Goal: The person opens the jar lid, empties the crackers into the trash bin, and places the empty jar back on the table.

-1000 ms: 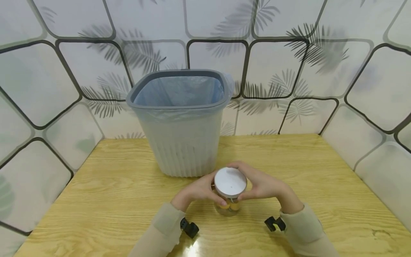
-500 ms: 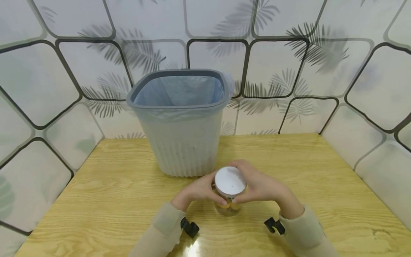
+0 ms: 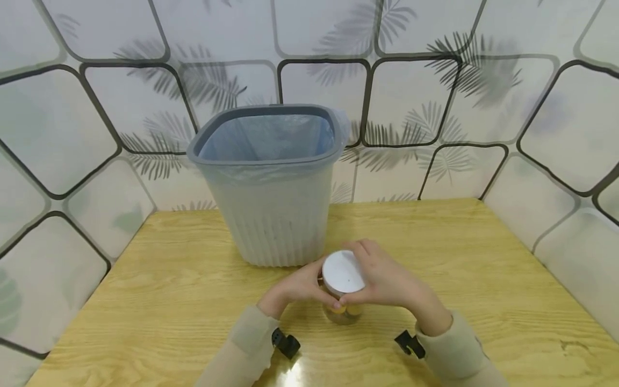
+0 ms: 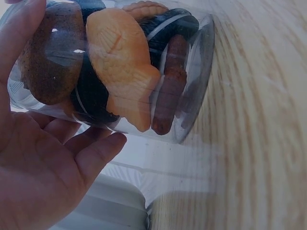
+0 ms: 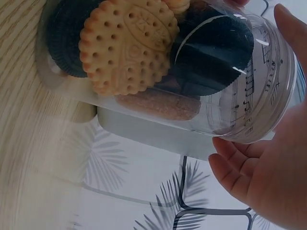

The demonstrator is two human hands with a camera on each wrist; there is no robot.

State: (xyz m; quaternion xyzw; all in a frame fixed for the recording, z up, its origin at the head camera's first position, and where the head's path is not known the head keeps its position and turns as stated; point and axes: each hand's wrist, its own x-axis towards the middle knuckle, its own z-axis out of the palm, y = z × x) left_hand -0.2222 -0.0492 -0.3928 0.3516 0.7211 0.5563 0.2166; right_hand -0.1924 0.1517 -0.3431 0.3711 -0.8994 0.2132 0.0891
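From where I stand, both forearms come in low across the wooden table [image 3: 145,312], beige sleeves [image 3: 456,349] bent inward so the hands face each other. The left hand [image 3: 301,285] curls round the clear jar [image 3: 342,316], thumb across the near side and fingers bent behind it, opened only as wide as the jar. The right hand [image 3: 387,277] arches higher, wrist raised, its thumb and fingers spread round the white lid [image 3: 341,271] and gripping its edge; the two thumb tips nearly meet in front, just below the lid.

The jar stands upright on the table, between the two sets of fingers. Inside, below the right fingers, I see a scalloped round biscuit [image 5: 129,50] and a dark ridged cookie [image 5: 216,55]; beside the left fingers are an orange fish-shaped piece [image 4: 122,57] and a reddish-brown stick [image 4: 170,86].

Behind the left fingers, just beyond their tips, is a pale ribbed bin [image 3: 273,220] with a plastic liner [image 3: 271,134]. A black wrist camera [image 3: 286,344] juts out behind the left thumb, another behind the right.
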